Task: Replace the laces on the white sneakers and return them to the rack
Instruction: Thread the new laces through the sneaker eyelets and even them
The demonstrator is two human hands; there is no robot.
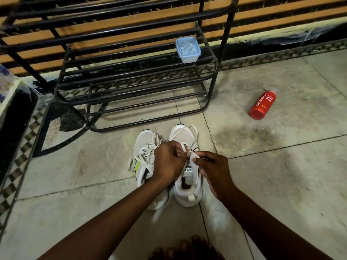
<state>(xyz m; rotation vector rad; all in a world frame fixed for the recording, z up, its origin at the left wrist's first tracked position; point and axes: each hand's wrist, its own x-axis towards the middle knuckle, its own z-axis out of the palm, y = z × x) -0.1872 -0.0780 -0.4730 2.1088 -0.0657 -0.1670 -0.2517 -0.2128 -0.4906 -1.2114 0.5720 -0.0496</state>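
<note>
Head view: a flat white lace was pinched by the left hand and gripped by the right hand over the eyelets of the right-side sneaker, evidently for threading. Both mesh sneakers were stood together on the stone floor, just before the black tubular rack, the left-side sneaker loosely laced

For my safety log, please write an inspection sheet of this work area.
Surface: tiled floor, dark stain at right.
Job's things: white sneakers side by side on the floor before the rack; lace loose over one.
Clutter: red bottle lying on the floor; blue box on a rack shelf.
Hands: left hand and right hand both pinch the lace.
Cables: nothing seen.
Surroundings: striped wall behind the rack.
</note>
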